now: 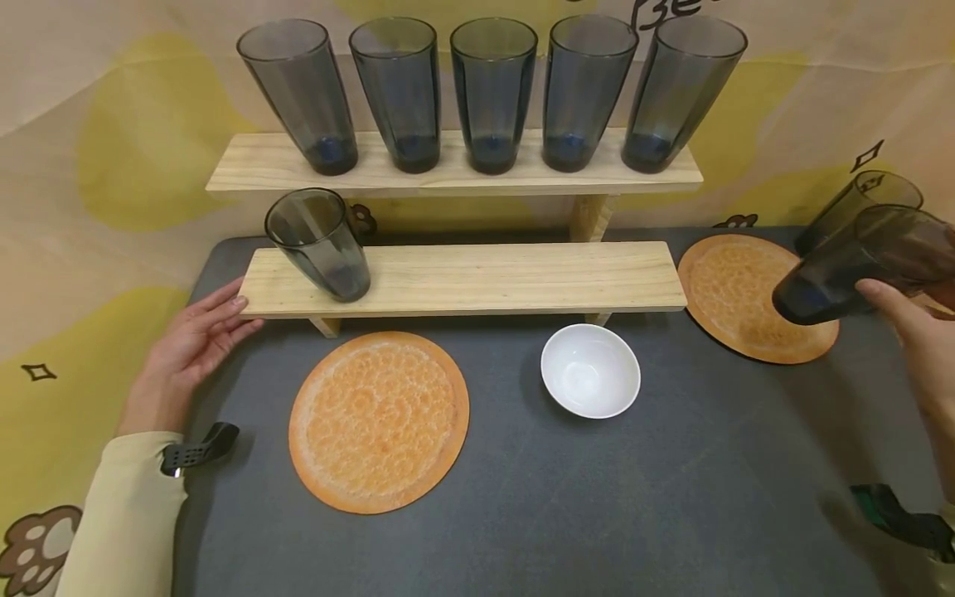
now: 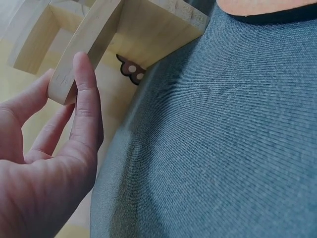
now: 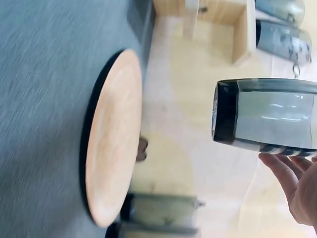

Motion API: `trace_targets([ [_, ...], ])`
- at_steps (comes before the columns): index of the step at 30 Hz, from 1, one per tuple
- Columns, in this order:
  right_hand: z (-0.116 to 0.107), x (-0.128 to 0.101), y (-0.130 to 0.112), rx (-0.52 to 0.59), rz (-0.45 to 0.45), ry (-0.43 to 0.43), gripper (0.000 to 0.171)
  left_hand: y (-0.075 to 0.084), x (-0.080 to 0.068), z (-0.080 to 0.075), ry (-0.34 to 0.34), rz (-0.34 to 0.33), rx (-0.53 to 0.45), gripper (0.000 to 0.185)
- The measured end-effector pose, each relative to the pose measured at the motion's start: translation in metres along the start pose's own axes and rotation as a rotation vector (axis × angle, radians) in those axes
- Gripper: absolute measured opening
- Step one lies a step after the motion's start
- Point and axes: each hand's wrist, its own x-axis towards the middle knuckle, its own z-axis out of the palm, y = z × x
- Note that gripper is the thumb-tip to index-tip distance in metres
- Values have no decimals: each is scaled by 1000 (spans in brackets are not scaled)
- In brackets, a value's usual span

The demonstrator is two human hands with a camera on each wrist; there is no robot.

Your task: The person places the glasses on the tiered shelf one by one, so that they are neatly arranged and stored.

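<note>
Right hand (image 1: 921, 348) grips a dark smoked glass (image 1: 858, 265), fingers curled round its side, holding it tilted in the air just above the near right edge of the orange mat (image 1: 746, 290) at the right end of the lower shelf (image 1: 485, 278). A second glass (image 1: 858, 203) stands just behind the held one. Left hand (image 1: 190, 344) lies relaxed and holds nothing, its fingertips (image 2: 81, 64) touching the lower shelf's left end. One glass (image 1: 321, 245) stands on that shelf's left part. At the top edge, partly cut-off dark lettering (image 1: 660, 12) cannot be read.
</note>
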Motion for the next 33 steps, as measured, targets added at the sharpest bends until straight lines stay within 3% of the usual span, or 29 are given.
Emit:
trace_targets([
  [2,8,-1,-6,58,-9,20,56,0,0,0,0,-3,2,39],
  [5,17,-1,-19,10,45,19,60,0,0,1,2,-8,2,39],
  [6,21,-1,-21,87,56,16,62,0,0,1,2,-9,0,39],
  [8,29,0,-27,89,55,-8,64,0,0,1,3,-10,2,38],
  [13,53,2,-33,315,-11,-56,64,0,0,1,-1,-5,2,39],
  [15,64,3,-35,460,-21,-72,64,0,1,0,-5,-4,-4,39],
  [18,79,4,-40,547,-14,-88,64,0,1,0,-6,1,-4,39],
  [23,104,1,-50,527,-10,-143,70,0,1,0,-4,4,8,39],
  [29,134,-2,-63,301,-22,-247,77,0,2,1,-4,-8,12,39],
  [33,157,-3,-73,275,-44,-305,78,0,0,1,-5,-7,7,39],
])
